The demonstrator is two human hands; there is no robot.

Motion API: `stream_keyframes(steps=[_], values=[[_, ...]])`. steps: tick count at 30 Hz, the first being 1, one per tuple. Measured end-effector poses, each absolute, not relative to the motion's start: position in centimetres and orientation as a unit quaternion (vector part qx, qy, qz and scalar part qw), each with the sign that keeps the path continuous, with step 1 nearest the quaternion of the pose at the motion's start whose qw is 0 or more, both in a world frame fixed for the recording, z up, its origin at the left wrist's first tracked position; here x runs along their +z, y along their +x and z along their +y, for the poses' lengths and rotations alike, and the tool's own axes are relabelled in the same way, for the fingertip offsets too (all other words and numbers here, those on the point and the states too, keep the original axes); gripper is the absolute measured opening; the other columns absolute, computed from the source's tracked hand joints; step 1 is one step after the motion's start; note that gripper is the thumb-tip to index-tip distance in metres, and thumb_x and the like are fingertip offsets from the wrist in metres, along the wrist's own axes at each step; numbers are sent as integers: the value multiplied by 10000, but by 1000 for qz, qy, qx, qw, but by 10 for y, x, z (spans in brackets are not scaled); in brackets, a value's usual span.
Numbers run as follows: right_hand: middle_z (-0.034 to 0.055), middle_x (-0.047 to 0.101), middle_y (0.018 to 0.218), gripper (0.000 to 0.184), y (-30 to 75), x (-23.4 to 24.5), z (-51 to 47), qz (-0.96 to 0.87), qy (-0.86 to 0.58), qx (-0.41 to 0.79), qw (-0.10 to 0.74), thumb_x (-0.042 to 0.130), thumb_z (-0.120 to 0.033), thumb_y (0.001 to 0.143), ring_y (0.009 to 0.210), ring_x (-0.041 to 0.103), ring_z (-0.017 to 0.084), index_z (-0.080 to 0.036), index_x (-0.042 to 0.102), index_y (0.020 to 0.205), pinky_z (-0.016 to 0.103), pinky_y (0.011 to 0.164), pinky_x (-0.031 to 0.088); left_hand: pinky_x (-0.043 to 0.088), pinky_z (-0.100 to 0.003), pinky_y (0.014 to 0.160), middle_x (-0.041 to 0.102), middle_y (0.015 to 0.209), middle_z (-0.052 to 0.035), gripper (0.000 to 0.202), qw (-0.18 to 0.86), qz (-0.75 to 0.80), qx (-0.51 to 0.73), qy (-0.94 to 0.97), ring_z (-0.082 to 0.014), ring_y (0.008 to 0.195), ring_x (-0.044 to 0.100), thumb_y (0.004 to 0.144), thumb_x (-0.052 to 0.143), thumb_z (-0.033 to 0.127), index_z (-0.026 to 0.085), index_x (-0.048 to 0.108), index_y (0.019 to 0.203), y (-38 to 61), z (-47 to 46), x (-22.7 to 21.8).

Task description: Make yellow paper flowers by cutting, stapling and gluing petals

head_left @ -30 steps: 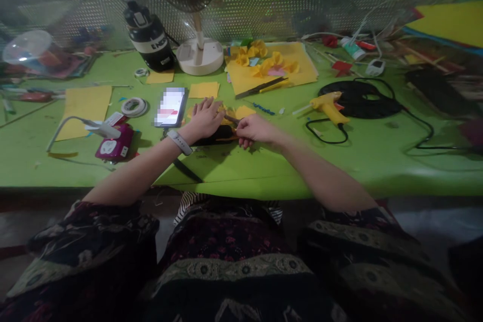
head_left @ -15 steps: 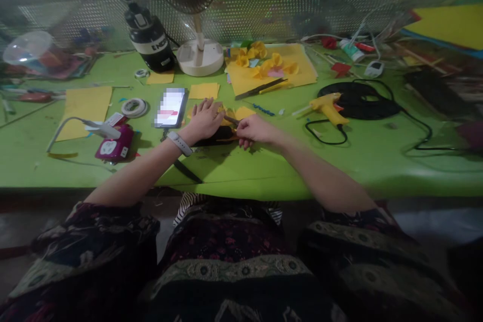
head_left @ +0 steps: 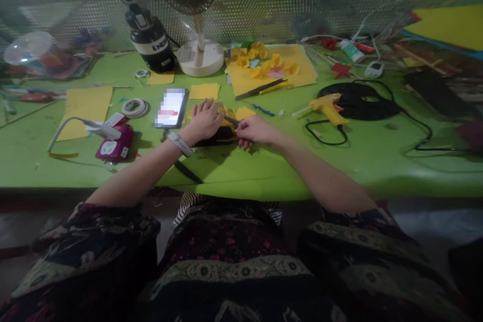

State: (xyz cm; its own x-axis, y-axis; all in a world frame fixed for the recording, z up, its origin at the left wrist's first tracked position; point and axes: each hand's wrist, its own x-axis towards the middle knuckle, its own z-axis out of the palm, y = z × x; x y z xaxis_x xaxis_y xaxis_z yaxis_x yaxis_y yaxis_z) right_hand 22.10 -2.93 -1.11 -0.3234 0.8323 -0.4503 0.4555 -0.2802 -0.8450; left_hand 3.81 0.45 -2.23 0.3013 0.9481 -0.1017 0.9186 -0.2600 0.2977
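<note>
My left hand lies flat, fingers stretched out, over yellow paper pieces and a dark flat object, whose kind I cannot make out. Beside it, my right hand is closed, thumb and fingers pinched round a thin dark tool. The tool points left toward my left fingertips; most of it is hidden by the hands. A phone with a lit screen lies just left of my left hand. Behind the hands is a small yellow paper sheet.
Scissors and yellow paper flowers lie on a yellow sheet at the back. A yellow glue gun with its cord is at right. Leftward are a tape roll and purple power adapter. A fan and bottle stand behind.
</note>
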Motion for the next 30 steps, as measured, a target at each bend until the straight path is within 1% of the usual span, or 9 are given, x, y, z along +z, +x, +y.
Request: stream_keyframes(steps=[3,14,20,24,30], values=[[8,640,512,278,221,-11,-30,-574,-558,575,167,606,2,872,412,598,88,-149,550,645,163,396,470,143,-526,1242,270,1652,-131,589,150,589,44,793,-317,1546,169,1009,235,442,186,372,1521,38,5,-22],[1,635,504,282,221,-12,-28,-583,-558,569,157,604,6,884,413,604,81,-146,549,653,144,382,462,145,-547,1237,307,1641,-107,554,154,586,79,791,-315,1543,185,998,286,417,210,416,1496,36,6,-28],[7,644,510,269,221,-13,-28,-582,-555,571,163,629,-2,870,417,606,88,-150,549,660,157,406,476,150,-544,1237,293,1643,-130,561,152,591,67,789,-321,1541,186,999,276,399,186,400,1503,37,5,-26],[9,644,513,274,221,-13,-28,-581,-557,571,163,623,-4,873,417,610,92,-153,549,655,162,406,476,158,-540,1236,303,1642,-109,551,147,589,63,792,-317,1540,190,1002,263,409,212,401,1498,37,4,-25],[5,644,511,272,222,-13,-28,-583,-555,572,161,597,0,876,424,614,91,-154,551,656,159,398,467,160,-508,1243,274,1650,-136,574,133,598,26,790,-315,1544,175,1013,241,397,173,372,1524,39,3,-20]])
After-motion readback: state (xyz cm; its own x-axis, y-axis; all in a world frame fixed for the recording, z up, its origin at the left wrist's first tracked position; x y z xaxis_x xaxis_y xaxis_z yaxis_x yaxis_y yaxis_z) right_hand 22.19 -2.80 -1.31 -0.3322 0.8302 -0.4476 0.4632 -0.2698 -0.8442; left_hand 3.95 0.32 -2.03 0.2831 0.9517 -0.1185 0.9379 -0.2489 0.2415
